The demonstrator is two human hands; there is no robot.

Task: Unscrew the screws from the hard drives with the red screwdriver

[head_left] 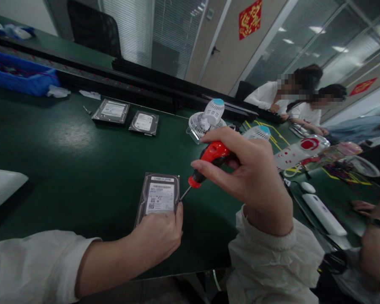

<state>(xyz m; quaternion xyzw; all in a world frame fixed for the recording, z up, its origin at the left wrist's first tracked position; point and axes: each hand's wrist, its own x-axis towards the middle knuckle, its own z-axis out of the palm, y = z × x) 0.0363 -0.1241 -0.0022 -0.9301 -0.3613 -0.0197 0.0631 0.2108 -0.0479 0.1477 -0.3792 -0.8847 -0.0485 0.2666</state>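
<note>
A hard drive (161, 196) lies label up on the dark green table in front of me. My left hand (163, 230) covers its near end, fingers curled around it, with the index finger along the right edge. In my right hand (247, 173) is a red and black screwdriver (213, 155), gripped by its handle between thumb and fingers. The shaft slants down to the left, and its tip meets the right edge of the drive beside my left fingertip. Whether a screw sits under the tip is too small to tell.
Two more hard drives (112, 110) (145, 123) lie farther back. A blue bin (22, 76) stands at the far left. White fans (209, 116), a decorated bottle (304, 150) and a white power strip (324, 214) are to the right. Other people (269, 95) sit at the right.
</note>
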